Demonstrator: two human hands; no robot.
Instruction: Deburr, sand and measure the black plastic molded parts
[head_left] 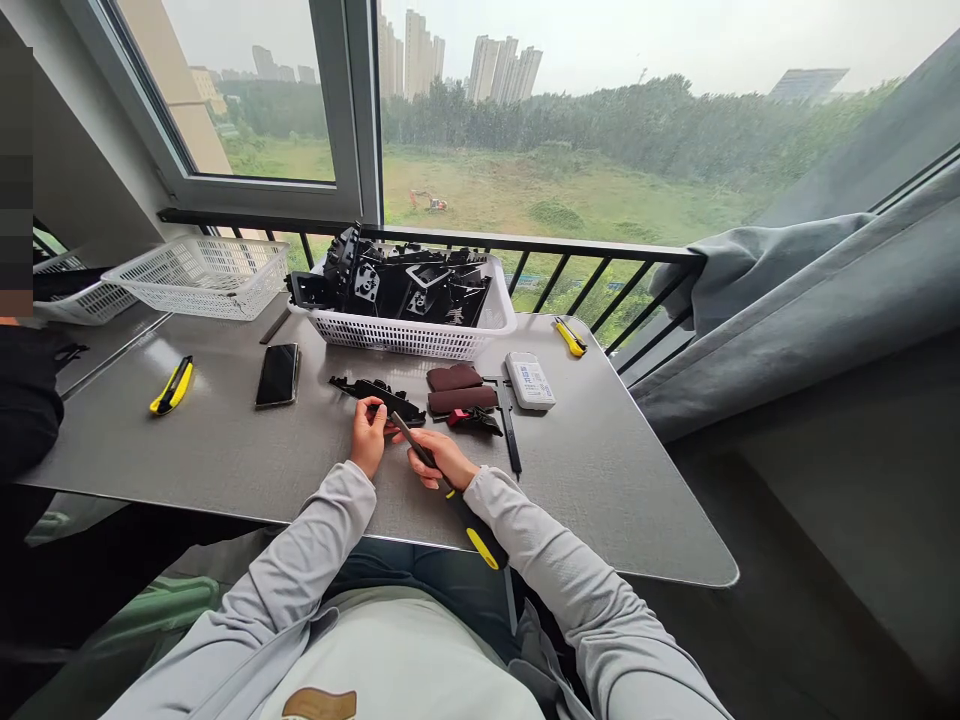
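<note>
My left hand (369,438) is closed on a long black plastic part (386,398) with an uneven, toothed outline, held low over the table. In my right hand (444,458) is a file (480,535) with a black and yellow handle. Its flat grey blade points up and left, with the tip beside the black part and my left fingers; whether they touch I cannot tell. The handle's end reaches back over the table's front edge. Just right of my hands lie two dark red-brown pads (463,400) and a small black and red piece (474,420).
A white basket (405,338) heaped with black plastic parts stands behind my hands. Around them lie a phone (277,375), two yellow utility knives (172,385), a black caliper (511,430) and a white case (530,382). Another basket (202,275) sits back left. A person's dark sleeve (28,400) is at left.
</note>
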